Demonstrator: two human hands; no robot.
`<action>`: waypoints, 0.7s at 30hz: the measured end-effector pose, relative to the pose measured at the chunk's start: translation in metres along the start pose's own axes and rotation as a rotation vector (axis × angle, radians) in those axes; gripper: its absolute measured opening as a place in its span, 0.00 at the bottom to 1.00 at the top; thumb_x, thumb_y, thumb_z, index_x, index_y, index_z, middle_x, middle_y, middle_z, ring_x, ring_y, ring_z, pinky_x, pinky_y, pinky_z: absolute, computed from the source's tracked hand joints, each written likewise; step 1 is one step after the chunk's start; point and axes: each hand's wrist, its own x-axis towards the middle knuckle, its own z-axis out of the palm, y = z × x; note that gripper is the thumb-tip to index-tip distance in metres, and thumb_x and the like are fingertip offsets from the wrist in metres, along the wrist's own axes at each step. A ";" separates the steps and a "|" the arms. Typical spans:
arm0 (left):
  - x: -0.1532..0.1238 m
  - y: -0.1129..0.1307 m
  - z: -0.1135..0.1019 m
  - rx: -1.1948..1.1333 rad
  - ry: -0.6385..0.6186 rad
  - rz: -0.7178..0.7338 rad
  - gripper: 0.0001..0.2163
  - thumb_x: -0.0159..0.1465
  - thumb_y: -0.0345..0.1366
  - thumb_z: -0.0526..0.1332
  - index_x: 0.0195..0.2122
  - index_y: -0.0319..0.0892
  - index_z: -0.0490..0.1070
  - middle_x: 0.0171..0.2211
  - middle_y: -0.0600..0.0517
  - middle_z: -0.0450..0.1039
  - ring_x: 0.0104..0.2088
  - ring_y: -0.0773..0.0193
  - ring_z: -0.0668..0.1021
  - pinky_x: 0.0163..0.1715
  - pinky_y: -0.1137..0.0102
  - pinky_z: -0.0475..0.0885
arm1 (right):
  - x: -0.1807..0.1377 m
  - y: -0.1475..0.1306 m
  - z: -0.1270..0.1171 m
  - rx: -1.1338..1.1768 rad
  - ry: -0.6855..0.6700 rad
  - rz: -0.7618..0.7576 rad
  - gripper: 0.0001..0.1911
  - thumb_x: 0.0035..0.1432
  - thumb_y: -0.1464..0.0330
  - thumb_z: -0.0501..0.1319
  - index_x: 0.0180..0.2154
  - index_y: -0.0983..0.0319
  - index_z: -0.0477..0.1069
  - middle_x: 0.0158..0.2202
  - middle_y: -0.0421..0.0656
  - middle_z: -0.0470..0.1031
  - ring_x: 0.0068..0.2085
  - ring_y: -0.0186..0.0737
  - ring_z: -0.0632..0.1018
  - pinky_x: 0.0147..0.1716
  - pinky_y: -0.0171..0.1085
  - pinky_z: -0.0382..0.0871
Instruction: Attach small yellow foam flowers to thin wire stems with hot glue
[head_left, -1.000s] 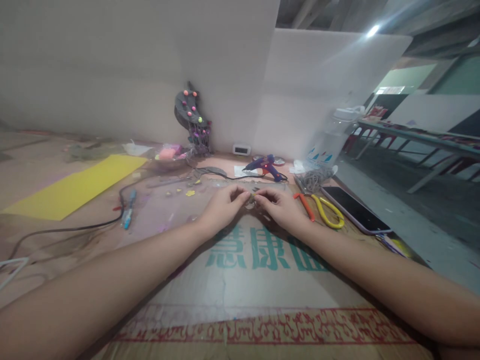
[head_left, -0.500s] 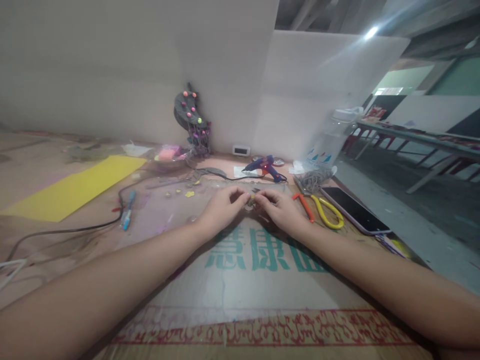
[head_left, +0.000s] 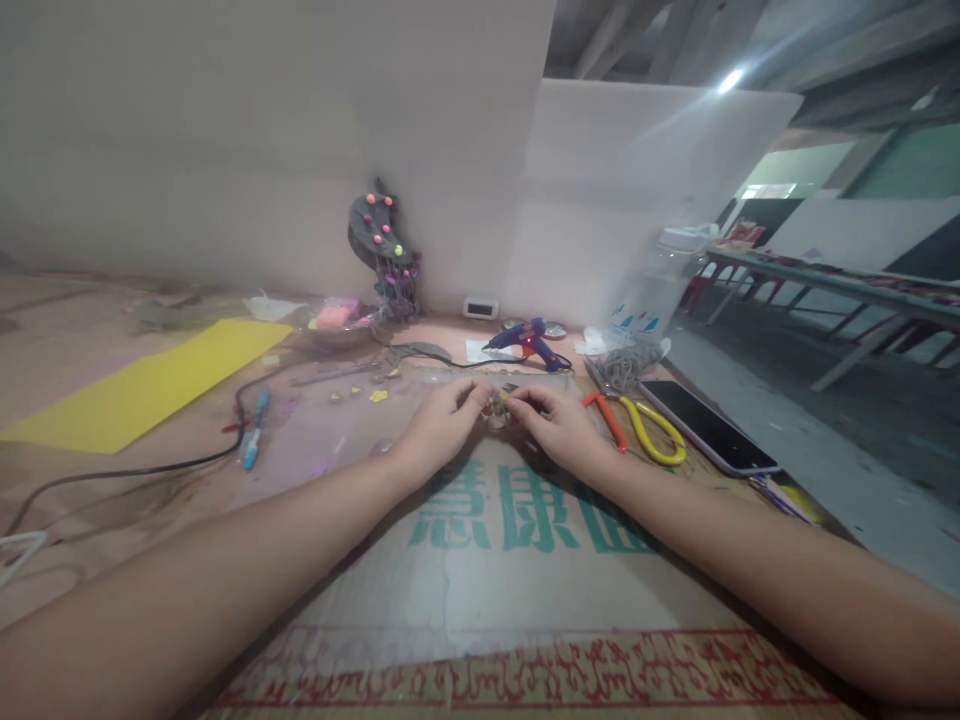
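Both arms reach to the middle of the table, where the fingers meet over a small greyish piece with a bit of yellow (head_left: 498,408); its kind is too small and blurred to tell. My left hand (head_left: 444,425) pinches it from the left, thumb and fingertips together. From the right, my right hand (head_left: 556,425) is closed in a pinch at its edge. Scissors (head_left: 651,430) with orange and yellow handles lie right beside my right wrist, their blades partly hidden by the hand. Small yellow flower cut-outs (head_left: 378,396) lie left of my left hand.
Behind the hands are a blue glue gun (head_left: 529,342) with a lit red light and a small white clock (head_left: 481,309). A phone (head_left: 709,427), grey yarn (head_left: 622,368) and a clear bottle (head_left: 660,285) stand right. Left lie yellow paper (head_left: 150,385), a blue pen (head_left: 256,430) and a black cable (head_left: 150,469).
The view has shifted slightly. The small piece shows a little more between the fingertips; both hands stay closed at it in nearly the same place.
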 end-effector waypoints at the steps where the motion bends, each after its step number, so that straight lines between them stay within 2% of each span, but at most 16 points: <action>1: 0.000 -0.001 0.001 -0.034 0.007 -0.012 0.16 0.66 0.46 0.52 0.38 0.40 0.72 0.31 0.52 0.73 0.33 0.64 0.74 0.34 0.71 0.68 | 0.000 0.000 0.000 0.002 0.000 -0.004 0.11 0.62 0.64 0.55 0.31 0.61 0.71 0.26 0.39 0.72 0.28 0.36 0.71 0.28 0.34 0.63; 3: 0.001 -0.004 0.002 -0.107 0.029 -0.035 0.15 0.66 0.47 0.53 0.39 0.41 0.70 0.31 0.53 0.72 0.32 0.65 0.74 0.34 0.72 0.68 | 0.000 0.001 0.001 0.009 0.001 -0.006 0.11 0.62 0.64 0.55 0.31 0.61 0.71 0.25 0.39 0.72 0.28 0.36 0.71 0.28 0.34 0.63; 6: 0.002 -0.006 0.002 -0.147 0.066 -0.049 0.13 0.65 0.46 0.53 0.34 0.41 0.66 0.29 0.54 0.70 0.31 0.66 0.73 0.34 0.72 0.67 | 0.000 0.002 0.001 0.016 0.015 -0.002 0.11 0.62 0.63 0.55 0.31 0.62 0.70 0.25 0.38 0.71 0.27 0.35 0.70 0.28 0.33 0.62; 10: 0.001 -0.006 0.000 -0.082 0.087 -0.045 0.14 0.67 0.42 0.51 0.26 0.42 0.62 0.25 0.55 0.65 0.28 0.66 0.70 0.32 0.72 0.65 | 0.000 0.000 0.000 0.003 0.011 0.009 0.11 0.62 0.64 0.55 0.30 0.62 0.70 0.25 0.38 0.71 0.27 0.34 0.69 0.29 0.33 0.62; 13: 0.000 -0.005 -0.001 -0.023 0.084 -0.044 0.17 0.67 0.44 0.49 0.24 0.41 0.63 0.23 0.55 0.64 0.28 0.65 0.70 0.30 0.71 0.64 | 0.000 0.000 0.000 0.022 0.007 0.018 0.11 0.62 0.64 0.55 0.30 0.61 0.69 0.25 0.37 0.70 0.26 0.34 0.69 0.28 0.33 0.62; 17: 0.000 -0.001 -0.001 -0.018 0.052 -0.030 0.17 0.66 0.46 0.51 0.29 0.40 0.69 0.27 0.53 0.71 0.31 0.64 0.72 0.31 0.72 0.65 | 0.000 0.000 0.000 0.053 0.005 0.030 0.11 0.62 0.64 0.55 0.30 0.61 0.69 0.24 0.37 0.70 0.26 0.34 0.69 0.28 0.33 0.62; 21: -0.001 0.006 -0.001 -0.008 -0.001 -0.009 0.14 0.65 0.43 0.54 0.33 0.39 0.73 0.32 0.51 0.76 0.33 0.63 0.74 0.35 0.72 0.67 | 0.000 0.001 0.001 0.033 0.004 0.032 0.11 0.62 0.64 0.55 0.30 0.61 0.69 0.24 0.37 0.70 0.26 0.33 0.69 0.29 0.33 0.62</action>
